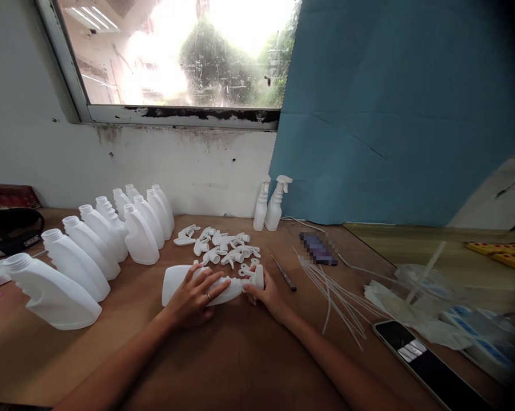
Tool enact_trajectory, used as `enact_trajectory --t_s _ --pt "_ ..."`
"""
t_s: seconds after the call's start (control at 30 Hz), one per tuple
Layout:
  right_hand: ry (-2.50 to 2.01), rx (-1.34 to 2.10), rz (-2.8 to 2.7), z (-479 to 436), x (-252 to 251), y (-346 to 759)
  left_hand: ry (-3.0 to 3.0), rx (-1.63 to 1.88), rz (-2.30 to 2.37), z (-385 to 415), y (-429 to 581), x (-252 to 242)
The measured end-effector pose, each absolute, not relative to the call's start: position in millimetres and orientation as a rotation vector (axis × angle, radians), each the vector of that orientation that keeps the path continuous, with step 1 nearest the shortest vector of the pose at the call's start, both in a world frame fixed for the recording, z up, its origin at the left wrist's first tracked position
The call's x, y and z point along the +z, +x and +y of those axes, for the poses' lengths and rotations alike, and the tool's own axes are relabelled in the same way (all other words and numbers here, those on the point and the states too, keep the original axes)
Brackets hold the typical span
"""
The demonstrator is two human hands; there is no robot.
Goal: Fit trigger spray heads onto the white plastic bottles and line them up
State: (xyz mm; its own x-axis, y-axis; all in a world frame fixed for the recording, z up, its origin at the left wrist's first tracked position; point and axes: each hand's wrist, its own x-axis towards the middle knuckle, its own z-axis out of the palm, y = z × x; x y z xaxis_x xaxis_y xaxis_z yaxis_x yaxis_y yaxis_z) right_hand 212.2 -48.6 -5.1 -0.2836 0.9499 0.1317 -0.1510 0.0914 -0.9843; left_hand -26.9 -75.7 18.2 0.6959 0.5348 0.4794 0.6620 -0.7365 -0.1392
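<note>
A white spray bottle [175, 282] lies on its side on the brown table, its base to the left and its neck to the right. My left hand [200, 294] rests over the bottle's body with fingers wrapped across it. At the neck end, my right hand [268, 297] grips the white trigger spray head [257, 275], thumb at the collar. The fingers behind the head are partly hidden. Just beyond the bottle lies a pile of loose white trigger spray heads [221, 244].
Rows of open white bottles [92, 240] stand at left. Two bottles with spray heads [273, 205] stand against the wall. Right of my hands lie a screwdriver-like tool [285, 275], thin white tubes [330, 291], a blurred dark item [318, 249], a phone [424, 359] and plastic packaging [424, 308].
</note>
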Motion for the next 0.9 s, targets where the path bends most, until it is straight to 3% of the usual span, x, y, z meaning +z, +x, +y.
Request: enact_trajectory --t_s 0.9 --pt "-0.934 1.374 -1.305 -53.1 2.5 209.3 -2.631 -0.594 -0.973 -73.9 -29.4 20.6"
